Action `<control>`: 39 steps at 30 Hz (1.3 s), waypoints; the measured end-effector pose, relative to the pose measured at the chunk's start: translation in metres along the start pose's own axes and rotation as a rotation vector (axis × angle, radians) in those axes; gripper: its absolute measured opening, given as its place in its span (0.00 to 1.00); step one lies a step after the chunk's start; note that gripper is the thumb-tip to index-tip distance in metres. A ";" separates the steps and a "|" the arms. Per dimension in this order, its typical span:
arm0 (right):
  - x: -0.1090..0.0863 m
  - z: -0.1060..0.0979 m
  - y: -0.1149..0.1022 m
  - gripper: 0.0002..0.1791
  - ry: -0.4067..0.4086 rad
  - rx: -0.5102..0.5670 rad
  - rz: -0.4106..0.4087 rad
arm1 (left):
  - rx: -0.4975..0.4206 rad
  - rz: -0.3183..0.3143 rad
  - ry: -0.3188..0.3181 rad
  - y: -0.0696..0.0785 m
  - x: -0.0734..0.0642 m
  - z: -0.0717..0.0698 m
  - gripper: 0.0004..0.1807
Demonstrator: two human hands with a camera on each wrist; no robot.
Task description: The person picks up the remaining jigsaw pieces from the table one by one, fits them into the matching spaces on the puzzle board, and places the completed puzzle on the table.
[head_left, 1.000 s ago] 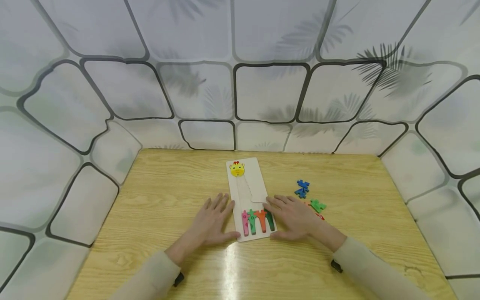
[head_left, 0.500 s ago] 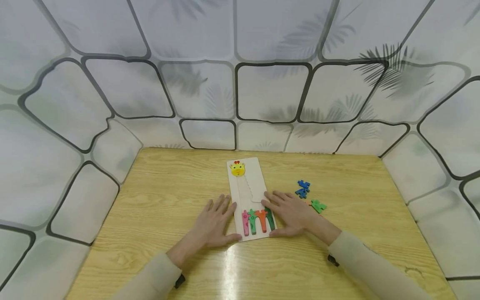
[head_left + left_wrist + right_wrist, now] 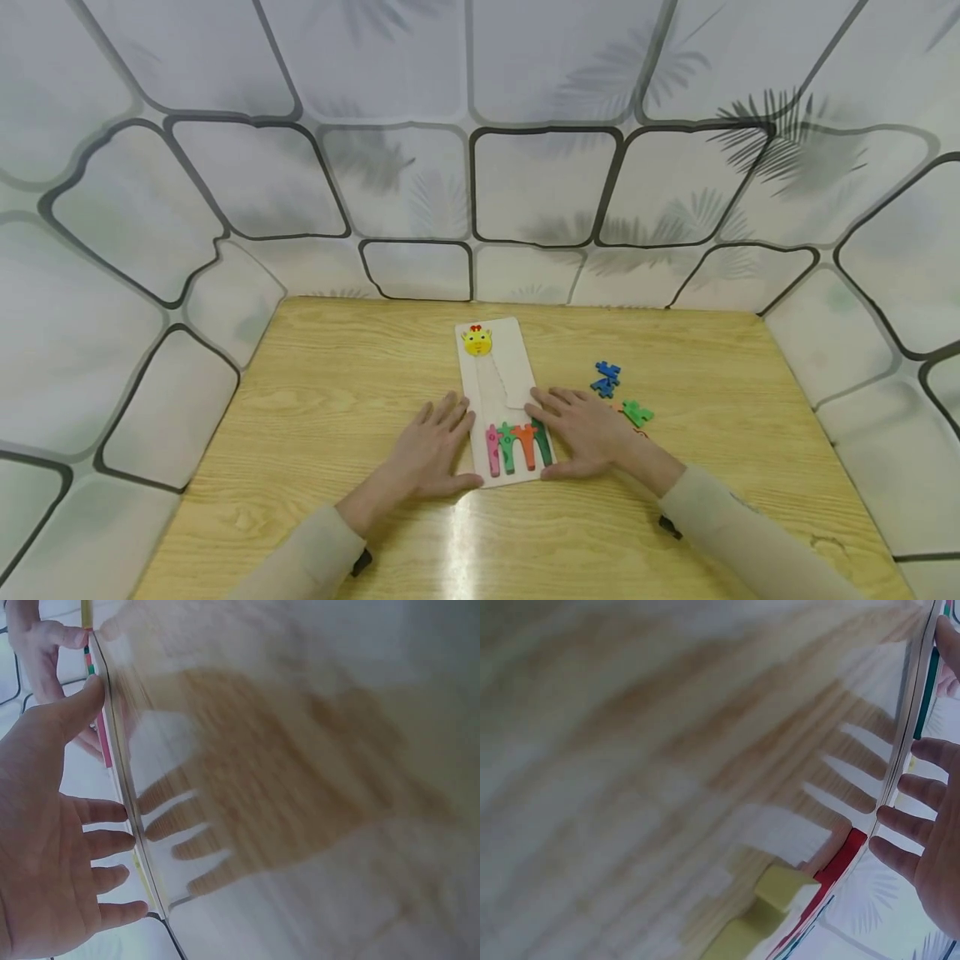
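Laterally flanked: thin white rectangular puzzle board point(image 3: 495, 387)

Left hand point(image 3: 429, 446) and right hand point(image 3: 588, 433): fingers straight, spread, tips at opposite long edges; I log no curled grip. Board: between both, long axis running away from my side, slightly nearer me than half a second ago. Notched green jigsaw piece point(image 3: 637, 413), blue jigsaw pieces point(image 3: 606, 379): beyond the board, right hand nearer. Yellow giraffe head point(image 3: 477, 341): board's far end.

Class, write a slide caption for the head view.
Left hand and right hand flank a giraffe puzzle board; loose pieces lie at right.
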State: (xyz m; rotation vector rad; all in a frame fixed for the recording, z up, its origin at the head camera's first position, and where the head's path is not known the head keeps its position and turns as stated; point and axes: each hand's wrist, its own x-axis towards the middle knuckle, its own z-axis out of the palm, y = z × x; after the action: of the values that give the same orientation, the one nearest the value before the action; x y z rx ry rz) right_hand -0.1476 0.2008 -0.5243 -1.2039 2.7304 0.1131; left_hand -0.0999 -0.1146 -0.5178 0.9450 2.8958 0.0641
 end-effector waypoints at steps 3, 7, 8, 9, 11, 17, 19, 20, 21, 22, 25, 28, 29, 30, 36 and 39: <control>-0.003 0.000 -0.002 0.60 0.001 -0.016 0.002 | -0.009 0.004 -0.007 0.002 0.000 0.000 0.57; -0.009 0.002 -0.005 0.61 0.019 -0.014 0.004 | -0.002 0.012 -0.013 0.004 0.001 0.001 0.57; -0.010 0.003 -0.006 0.61 0.026 -0.010 0.005 | -0.002 0.015 -0.015 0.004 0.000 0.001 0.57; -0.011 0.003 -0.007 0.61 0.033 -0.003 0.004 | 0.000 0.017 -0.018 0.005 0.000 0.002 0.57; -0.014 0.004 -0.008 0.60 0.042 0.006 0.008 | 0.000 0.023 -0.022 0.006 0.000 0.002 0.57; -0.022 0.004 -0.013 0.60 0.052 0.017 0.014 | 0.007 0.040 -0.037 0.008 0.001 0.001 0.57; -0.024 0.002 -0.015 0.60 0.052 0.018 0.015 | 0.019 0.050 -0.035 0.008 0.000 0.001 0.57; -0.025 0.002 -0.016 0.60 0.053 0.013 0.015 | 0.026 0.055 -0.037 0.009 0.000 0.001 0.57; -0.026 0.002 -0.017 0.60 0.055 0.011 0.015 | 0.031 0.059 -0.037 0.009 0.000 0.001 0.57; -0.027 0.002 -0.018 0.60 0.054 0.010 0.017 | 0.035 0.064 -0.037 0.009 0.000 0.000 0.57; -0.031 0.001 -0.021 0.61 0.047 0.008 0.025 | 0.034 0.076 -0.042 0.010 -0.001 0.000 0.57; -0.033 0.001 -0.023 0.61 0.031 0.020 0.034 | 0.015 0.083 -0.056 0.012 -0.001 -0.001 0.57; -0.034 0.001 -0.024 0.61 0.027 0.021 0.036 | 0.010 0.085 -0.061 0.012 -0.001 -0.001 0.57; -0.035 0.001 -0.025 0.61 0.023 0.022 0.039 | 0.008 0.086 -0.067 0.012 -0.001 -0.002 0.57; -0.040 0.001 -0.030 0.61 0.010 0.015 0.058 | 0.013 0.091 -0.087 0.014 0.000 -0.002 0.57; -0.042 0.001 -0.032 0.61 0.003 0.026 0.071 | 0.022 0.096 -0.091 0.015 0.000 -0.002 0.57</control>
State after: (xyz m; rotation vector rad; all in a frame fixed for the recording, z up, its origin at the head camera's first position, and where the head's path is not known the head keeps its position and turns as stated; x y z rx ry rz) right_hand -0.0963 0.2098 -0.5186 -1.1014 2.7696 0.0842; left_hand -0.0918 -0.1026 -0.5147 1.0614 2.7731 -0.0045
